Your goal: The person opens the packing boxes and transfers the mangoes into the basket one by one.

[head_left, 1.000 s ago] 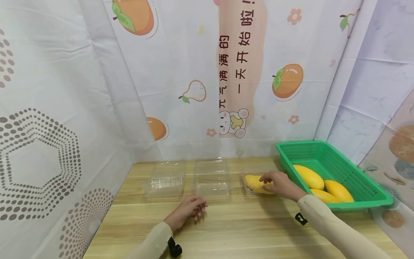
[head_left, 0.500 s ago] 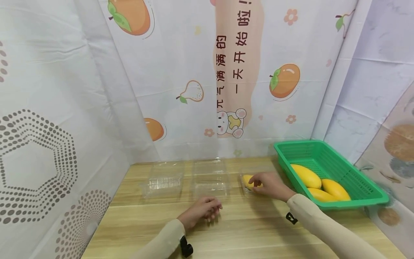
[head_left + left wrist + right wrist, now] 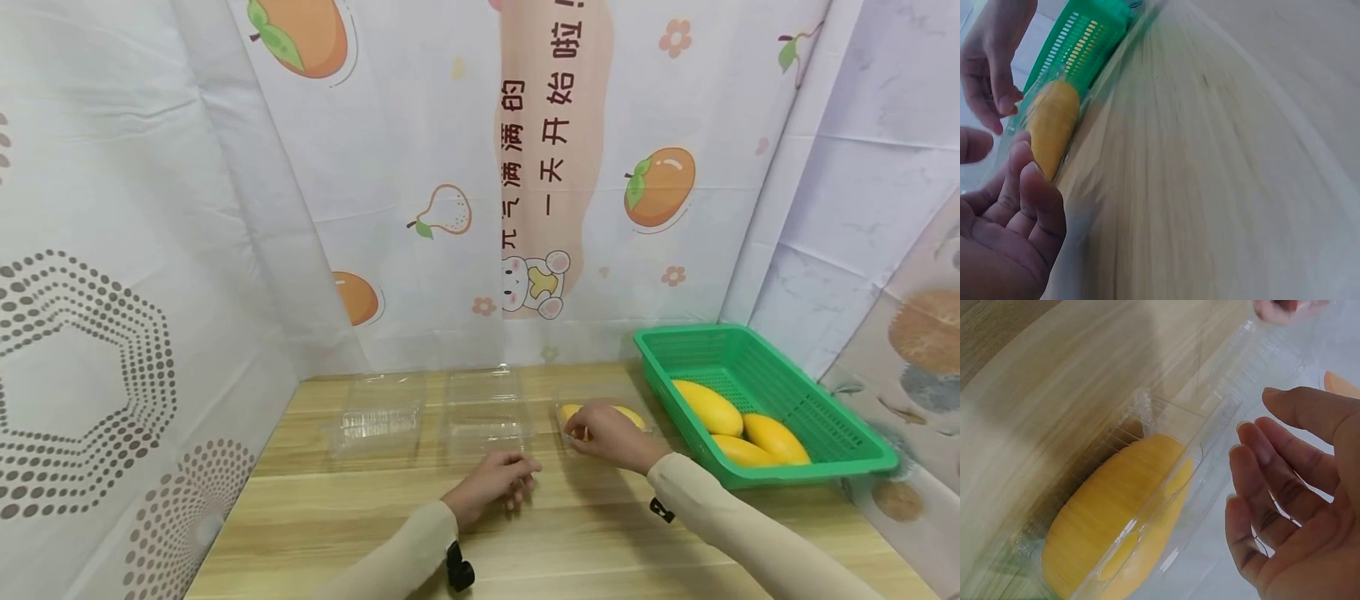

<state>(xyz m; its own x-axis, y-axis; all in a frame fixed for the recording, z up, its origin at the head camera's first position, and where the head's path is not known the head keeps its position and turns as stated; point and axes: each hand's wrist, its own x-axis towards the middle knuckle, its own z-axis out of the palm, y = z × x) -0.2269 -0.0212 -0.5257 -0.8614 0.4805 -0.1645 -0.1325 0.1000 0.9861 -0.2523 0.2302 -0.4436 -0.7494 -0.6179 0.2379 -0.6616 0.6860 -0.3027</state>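
A yellow mango [image 3: 630,415] lies in a clear plastic box [image 3: 596,390], at the right of a row of such boxes. My right hand [image 3: 609,435] hovers over the near side of this box and hides the mango's middle. In the right wrist view the right hand [image 3: 1294,487] has loosely bent fingers with nothing between them, apart from the mango [image 3: 1116,519]. My left hand [image 3: 491,485] is over the table, left of that box and in front of the middle one. Its fingers are relaxed and hold nothing in the left wrist view.
Two more clear boxes, a middle one [image 3: 487,417] and a left one [image 3: 378,423], stand along the back of the wooden table [image 3: 337,508]. A green basket [image 3: 795,387] with several mangoes [image 3: 708,407] stands at the right. Printed curtains [image 3: 420,292] close off the back and sides.
My right hand has moved left across the mango in its box, uncovering the mango's right end. My left hand has moved right, nearer to that box.
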